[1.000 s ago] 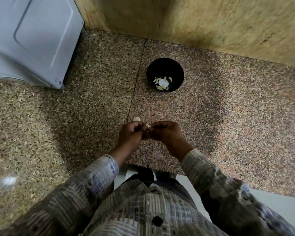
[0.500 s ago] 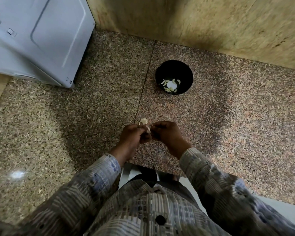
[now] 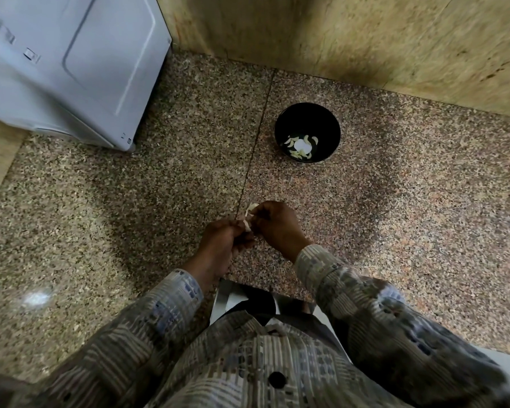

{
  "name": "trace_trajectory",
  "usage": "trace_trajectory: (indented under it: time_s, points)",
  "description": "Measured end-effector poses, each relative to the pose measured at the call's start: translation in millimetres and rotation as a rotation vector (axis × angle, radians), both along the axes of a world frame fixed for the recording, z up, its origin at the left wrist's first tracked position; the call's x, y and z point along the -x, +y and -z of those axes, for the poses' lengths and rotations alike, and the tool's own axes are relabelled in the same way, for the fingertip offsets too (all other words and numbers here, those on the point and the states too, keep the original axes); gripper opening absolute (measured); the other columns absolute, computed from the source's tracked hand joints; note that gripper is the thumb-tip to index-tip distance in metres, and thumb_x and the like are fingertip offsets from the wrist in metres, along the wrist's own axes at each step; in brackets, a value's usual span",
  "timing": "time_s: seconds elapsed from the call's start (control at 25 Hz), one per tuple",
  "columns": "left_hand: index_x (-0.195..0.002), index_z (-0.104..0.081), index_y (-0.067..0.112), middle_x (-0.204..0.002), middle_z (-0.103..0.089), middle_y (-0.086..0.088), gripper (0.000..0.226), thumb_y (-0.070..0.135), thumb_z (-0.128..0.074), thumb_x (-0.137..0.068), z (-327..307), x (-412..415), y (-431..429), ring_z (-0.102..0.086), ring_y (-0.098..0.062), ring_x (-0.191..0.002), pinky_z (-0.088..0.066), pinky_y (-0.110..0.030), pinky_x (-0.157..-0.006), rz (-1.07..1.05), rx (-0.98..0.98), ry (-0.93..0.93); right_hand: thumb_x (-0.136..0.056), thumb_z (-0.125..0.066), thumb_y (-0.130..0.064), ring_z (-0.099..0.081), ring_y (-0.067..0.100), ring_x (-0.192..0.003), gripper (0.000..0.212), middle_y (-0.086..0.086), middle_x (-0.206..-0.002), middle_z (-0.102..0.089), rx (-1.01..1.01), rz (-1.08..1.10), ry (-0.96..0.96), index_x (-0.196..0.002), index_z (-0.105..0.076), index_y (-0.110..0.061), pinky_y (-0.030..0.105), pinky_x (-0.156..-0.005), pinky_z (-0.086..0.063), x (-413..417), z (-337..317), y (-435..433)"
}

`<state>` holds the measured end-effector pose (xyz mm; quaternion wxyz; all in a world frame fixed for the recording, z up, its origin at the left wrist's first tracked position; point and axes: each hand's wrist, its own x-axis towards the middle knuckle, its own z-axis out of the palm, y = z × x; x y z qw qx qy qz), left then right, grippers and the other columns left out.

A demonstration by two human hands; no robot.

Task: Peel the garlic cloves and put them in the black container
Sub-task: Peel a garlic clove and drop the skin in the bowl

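A pale garlic clove (image 3: 247, 224) sits between my two hands above the speckled granite counter. My left hand (image 3: 223, 241) grips its lower part with curled fingers. My right hand (image 3: 274, 223) pinches a strip of papery skin (image 3: 252, 208) that stands up from the clove. Farther back, to the right, stands the black container (image 3: 307, 132), round and deep, with several peeled cloves lying on its bottom. Most of the clove is hidden by my fingers.
A white appliance (image 3: 68, 63) fills the back left corner of the granite counter (image 3: 130, 207). A beige stone wall (image 3: 365, 36) runs along the back. A seam in the counter runs from the wall toward my hands.
My right hand has lifted and pulled a strip of skin up away from the clove. The view has shifted, so the container and the appliance sit lower in the picture.
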<state>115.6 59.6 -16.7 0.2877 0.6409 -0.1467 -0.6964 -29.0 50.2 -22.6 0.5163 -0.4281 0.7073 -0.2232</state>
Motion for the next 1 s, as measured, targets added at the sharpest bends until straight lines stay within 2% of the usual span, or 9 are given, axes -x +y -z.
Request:
trace_trajectory:
  time_s: [0.08,0.24,0.32,0.4,0.48,0.6,0.76,0.88,1.0]
  points:
    - [-0.091,-0.068,0.002,-0.074,-0.075,-0.009,0.017,-0.002,-0.054,-0.100,1.9,-1.9,0.0,-0.071,-0.019,-0.063,-0.060,-0.035,-0.062,-0.016,-0.002,-0.016,-0.089,-0.074,-0.007,-0.076,0.018,-0.074,0.008,0.005,-0.082,-0.078,-0.034,0.113,-0.065,-0.090,-0.078,-0.014,0.030,-0.065,-0.063,-5.7,-1.9,-1.7]
    - [-0.090,-0.072,0.003,-0.085,-0.075,-0.014,0.016,0.001,-0.058,-0.097,7.4,-4.5,-5.4,-0.073,-0.021,-0.068,-0.060,-0.036,-0.064,-0.051,-0.019,-0.061,-0.094,-0.067,0.001,-0.076,0.025,-0.082,0.012,0.017,-0.094,-0.078,-0.108,0.244,-0.246,-0.095,-0.076,-0.007,0.041,-0.078,-0.065,-9.7,-2.4,-0.8]
    - [-0.092,-0.073,0.003,-0.086,-0.076,-0.015,0.014,0.002,-0.059,-0.096,9.0,-3.6,-7.1,-0.074,-0.023,-0.071,-0.059,-0.034,-0.060,-0.041,-0.008,-0.081,-0.088,-0.078,-0.007,-0.077,0.021,-0.086,0.010,0.007,-0.091,-0.079,-0.066,0.114,-0.190,-0.093,-0.079,-0.016,0.036,-0.079,-0.065,-5.4,0.2,2.8]
    - [-0.091,-0.073,0.003,-0.087,-0.077,-0.016,0.014,0.001,-0.060,-0.096,10.4,-1.8,-7.2,-0.075,-0.027,-0.076,-0.062,-0.039,-0.069,-0.011,0.001,-0.101,-0.084,-0.082,-0.010,-0.077,0.017,-0.084,0.012,0.000,-0.088,-0.079,-0.045,0.065,-0.124,-0.091,-0.079,-0.019,0.033,-0.077,-0.065,-3.2,-1.3,6.9]
    - [-0.090,-0.070,0.004,-0.086,-0.075,-0.016,0.017,-0.001,-0.056,-0.097,12.4,-1.8,-6.7,-0.074,-0.029,-0.077,-0.061,-0.043,-0.075,0.023,0.001,-0.117,-0.086,-0.079,-0.005,-0.077,0.022,-0.083,0.013,0.005,-0.087,-0.079,-0.090,0.171,-0.152,-0.089,-0.078,-0.017,0.036,-0.076,-0.066,-4.8,-1.8,7.2]
    - [-0.090,-0.068,0.004,-0.083,-0.071,-0.015,0.019,-0.003,-0.053,-0.099,15.2,-5.7,-4.5,-0.070,-0.024,-0.070,-0.063,-0.041,-0.070,0.014,-0.013,-0.093,-0.089,-0.075,0.000,-0.077,0.030,-0.082,0.013,0.012,-0.086,-0.079,-0.147,0.279,-0.240,-0.087,-0.077,-0.013,0.043,-0.075,-0.066,-8.3,-1.9,3.5]
    - [-0.089,-0.066,0.006,-0.080,-0.070,-0.012,0.021,-0.005,-0.052,-0.100,13.2,-8.8,0.2,-0.070,-0.022,-0.070,-0.063,-0.037,-0.063,-0.046,-0.038,-0.035,-0.095,-0.067,0.001,-0.077,0.028,-0.080,0.013,0.013,-0.090,-0.078,-0.163,0.245,-0.252,-0.093,-0.077,-0.007,0.046,-0.077,-0.065,3.4,-8.1,8.0]
    - [-0.098,-0.065,0.009,-0.082,-0.073,-0.010,0.019,-0.006,-0.053,-0.099,13.7,2.7,7.8,-0.071,-0.022,-0.071,-0.061,-0.035,-0.063,-0.047,-0.012,-0.027,-0.093,-0.074,-0.007,-0.078,0.028,-0.084,0.006,0.009,-0.087,-0.079,-0.135,0.147,-0.256,-0.094,-0.078,-0.010,0.043,-0.077,-0.065,21.3,-14.3,28.4]
    - [-0.104,-0.070,0.008,-0.092,-0.078,-0.014,0.018,-0.003,-0.059,-0.096,17.0,34.0,23.1,-0.077,-0.027,-0.080,-0.061,-0.040,-0.071,0.054,-0.006,-0.037,-0.085,-0.083,-0.016,-0.077,0.022,-0.076,0.006,0.001,-0.077,-0.078,-0.112,0.067,-0.080,-0.085,-0.079,-0.020,0.040,-0.073,-0.065,40.8,-7.7,50.7]
